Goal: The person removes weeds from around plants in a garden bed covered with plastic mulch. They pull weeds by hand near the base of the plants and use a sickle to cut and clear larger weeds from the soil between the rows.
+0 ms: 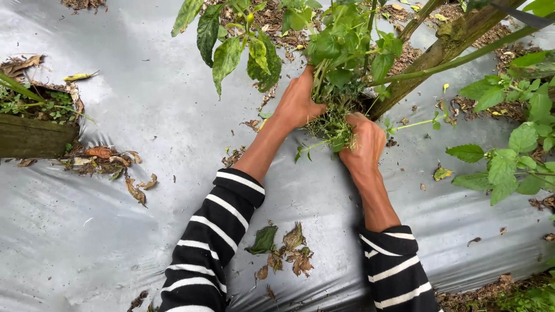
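Two hands work at one planting hole in the head view. The left hand [299, 103] is closed around a bunch of thin green stems at the base of the plant, thumb toward the wearer. The right hand [363, 147] is clenched on a clump of weeds [333, 124], fine-leaved and tangled, which sits between the two hands and touches both. Both forearms wear black sleeves with white stripes.

The weeds grow from a hole in the grey plastic sheet [144, 115] that covers the bed. From the same hole rises a thick woody stem [439, 52], leaning up to the right, with broad green leaves [237, 49] hanging above the left hand.

Handling, as a judgement:
- The clump looks light, soft and limp. It should compress easily in a fist.
- The thin stems probably tear if pulled high up. Hold is best taken low, close to the soil, where the stems gather.
- The woody stem looks stiff and should tolerate contact; the plastic sheet looks thin, and its edge at the hole may rip.

Dry brown leaves [289, 254] lie on the sheet between the forearms. A second leafy plant [514, 150] stands at the right edge, well apart from the hands.
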